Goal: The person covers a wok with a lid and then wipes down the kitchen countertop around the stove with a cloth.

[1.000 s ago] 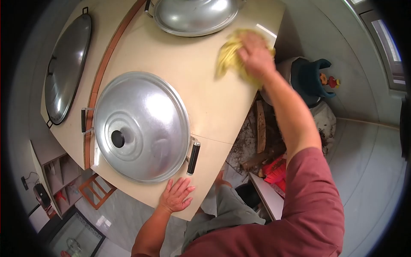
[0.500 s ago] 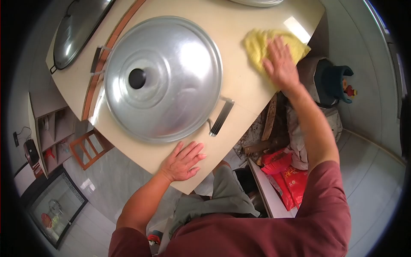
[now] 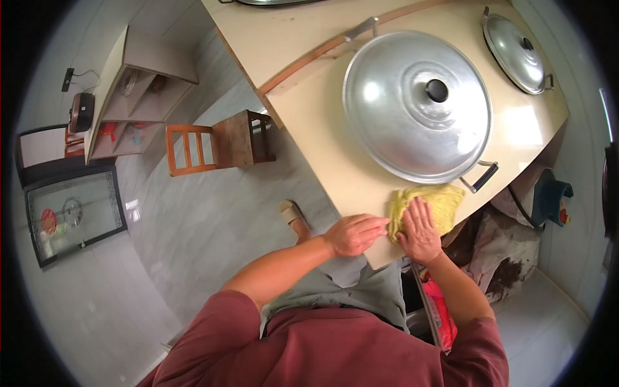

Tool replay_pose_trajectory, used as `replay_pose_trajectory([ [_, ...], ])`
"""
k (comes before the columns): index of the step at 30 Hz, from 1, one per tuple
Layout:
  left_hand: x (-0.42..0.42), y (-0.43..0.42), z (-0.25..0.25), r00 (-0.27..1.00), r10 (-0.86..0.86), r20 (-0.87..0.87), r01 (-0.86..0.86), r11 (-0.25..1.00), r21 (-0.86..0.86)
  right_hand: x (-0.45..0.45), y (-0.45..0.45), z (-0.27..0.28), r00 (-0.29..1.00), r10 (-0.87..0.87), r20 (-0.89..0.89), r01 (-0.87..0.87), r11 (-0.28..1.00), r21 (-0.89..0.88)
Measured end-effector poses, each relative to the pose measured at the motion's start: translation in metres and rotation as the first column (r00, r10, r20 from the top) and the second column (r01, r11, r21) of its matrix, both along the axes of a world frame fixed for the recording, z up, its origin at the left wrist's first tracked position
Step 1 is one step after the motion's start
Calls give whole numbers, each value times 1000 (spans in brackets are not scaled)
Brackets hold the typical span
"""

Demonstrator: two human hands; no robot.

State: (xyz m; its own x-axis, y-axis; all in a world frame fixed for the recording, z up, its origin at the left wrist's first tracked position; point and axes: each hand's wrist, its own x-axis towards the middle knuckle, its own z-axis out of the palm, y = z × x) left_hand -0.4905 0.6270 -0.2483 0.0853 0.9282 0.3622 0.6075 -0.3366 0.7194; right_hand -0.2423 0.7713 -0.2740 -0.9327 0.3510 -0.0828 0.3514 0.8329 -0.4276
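Note:
My right hand (image 3: 420,233) lies flat, fingers stretched out, on top of a folded yellow cloth (image 3: 445,205) near the counter's front corner. Beside the cloth's left edge is my left hand (image 3: 356,235), its fingers pressed together and their tips close to the cloth. Whether they pinch anything is hidden. Just beyond both hands a large wok with a domed silver lid (image 3: 393,103) sits in the cream countertop (image 3: 316,129). The lid has a black knob (image 3: 436,91), and a side handle (image 3: 485,177) sticks out near the cloth.
A smaller lidded pan (image 3: 514,55) stands at the back right. To the left are a wooden chair (image 3: 225,143) and an open shelf unit (image 3: 155,84). A gas cylinder (image 3: 548,197) and sacks (image 3: 503,251) are below the counter's right edge.
My right hand has brought the yellow cloth from the counter's far right to its near corner. My left hand has left the countertop and closed beside the cloth. The view has turned left.

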Motion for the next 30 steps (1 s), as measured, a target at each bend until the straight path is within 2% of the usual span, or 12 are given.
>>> replay_pose_trajectory([
  [1,-22,-30,-1,1000,-3,-9,3,1000,-9,-24,-12,5,998,61,26,-60,998,-22],
  [5,-123,-181,-31,991,104,-80,-124,946,-300,-136,-45,3,995,-101,-4,101,994,36],
  [9,-232,-337,-62,927,317,-200,-370,694,-617,-300,-53,-17,971,-202,-126,218,966,135],
  [13,-325,-441,-46,861,363,-357,-501,480,-721,-421,-28,-29,858,-419,-297,484,852,197],
  [16,-368,-462,-30,752,514,-413,-555,155,-817,-431,-10,-39,745,-545,-386,602,797,37],
  [17,-378,-467,-30,751,507,-423,-574,186,-797,-434,-12,-35,640,-663,-389,681,724,-113],
  [20,-406,-465,-42,755,520,-400,-582,249,-775,-444,13,-44,140,-980,-144,558,198,-806],
  [22,-414,-449,-42,758,571,-316,-520,237,-820,-472,17,-16,146,-975,-168,404,213,-889],
  [24,-424,-424,-32,818,511,-266,-451,282,-847,-508,16,18,410,-875,-258,509,454,-731],
  [26,-441,-398,-21,870,438,-228,-387,319,-865,-558,14,46,853,-507,-121,493,860,-130],
  [29,-464,-361,-18,892,391,-227,-376,365,-852,-610,31,14,945,-303,-122,325,908,262],
  [30,-472,-357,-26,880,405,-249,-409,378,-831,-629,42,17,956,-274,-104,292,921,259],
])
